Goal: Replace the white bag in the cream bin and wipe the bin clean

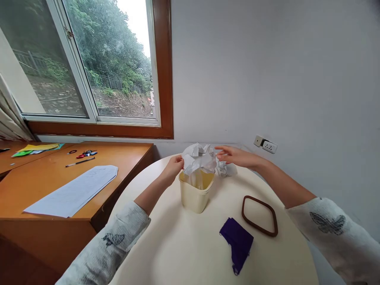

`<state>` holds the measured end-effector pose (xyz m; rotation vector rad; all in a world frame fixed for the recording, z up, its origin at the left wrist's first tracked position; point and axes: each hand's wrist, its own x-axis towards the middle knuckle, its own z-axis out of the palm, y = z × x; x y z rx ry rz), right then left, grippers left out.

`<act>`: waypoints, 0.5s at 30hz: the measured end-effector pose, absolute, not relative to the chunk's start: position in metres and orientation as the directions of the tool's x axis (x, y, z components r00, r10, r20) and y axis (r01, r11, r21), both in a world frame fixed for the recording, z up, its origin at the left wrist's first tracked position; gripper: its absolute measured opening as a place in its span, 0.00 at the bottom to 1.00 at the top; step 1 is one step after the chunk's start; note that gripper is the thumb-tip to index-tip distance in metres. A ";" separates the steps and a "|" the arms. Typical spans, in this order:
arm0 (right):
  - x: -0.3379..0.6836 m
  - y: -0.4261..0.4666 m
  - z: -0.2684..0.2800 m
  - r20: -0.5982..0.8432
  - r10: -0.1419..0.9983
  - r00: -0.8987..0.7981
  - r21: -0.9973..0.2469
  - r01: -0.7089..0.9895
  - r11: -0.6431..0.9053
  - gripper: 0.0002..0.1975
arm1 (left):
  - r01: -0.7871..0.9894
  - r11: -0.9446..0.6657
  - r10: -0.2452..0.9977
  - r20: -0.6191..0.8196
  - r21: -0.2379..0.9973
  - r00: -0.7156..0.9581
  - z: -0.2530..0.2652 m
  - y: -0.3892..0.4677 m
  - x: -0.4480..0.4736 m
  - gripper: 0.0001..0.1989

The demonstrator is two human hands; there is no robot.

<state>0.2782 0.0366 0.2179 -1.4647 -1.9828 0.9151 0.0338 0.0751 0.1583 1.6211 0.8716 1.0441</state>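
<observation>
A small cream-coloured bin [194, 199] stands upright on the round table. Out of its mouth rises a crumpled, thin white plastic bag [200, 161], part of it hanging down inside. At the bag's left edge, my left hand [173, 169] pinches it between thumb and fingers. My right hand [234, 155] is at the bag's right side with its fingers stretched out and apart; whether the fingertips touch the bag I cannot tell. Below that hand lies a crumpled whitish bundle [225, 169]. Nearer to me is a brown rounded-square ring [246, 227], shaped like a bin rim.
A piece of purple cloth [237, 240] lies on the cream round table [178, 257]. To the left, a wooden desk [130, 158] holds paper sheets [77, 190], a pen [80, 162] and scissors [86, 154]. A wall socket [269, 146] is behind the table.
</observation>
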 end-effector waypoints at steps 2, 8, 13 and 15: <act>0.272 0.038 0.206 -0.037 0.932 -0.362 -0.834 0.524 0.171 0.26 | 0.057 -0.229 0.896 0.187 0.972 0.402 0.161 0.074 0.034 0.16; 0.250 0.050 0.189 0.026 0.955 -0.296 -0.935 0.329 0.128 0.09 | 0.111 -0.130 0.908 0.073 0.985 0.413 0.178 0.076 0.024 0.25; 0.238 0.058 0.202 0.121 0.978 -0.167 -0.960 0.233 0.158 0.06 | 0.291 -0.250 0.926 0.141 0.924 0.349 0.211 0.061 0.013 0.30; 0.232 0.058 0.209 0.164 0.976 -0.142 -0.967 0.175 0.188 0.07 | 0.342 -0.336 0.899 0.191 0.877 0.394 0.222 0.049 0.016 0.32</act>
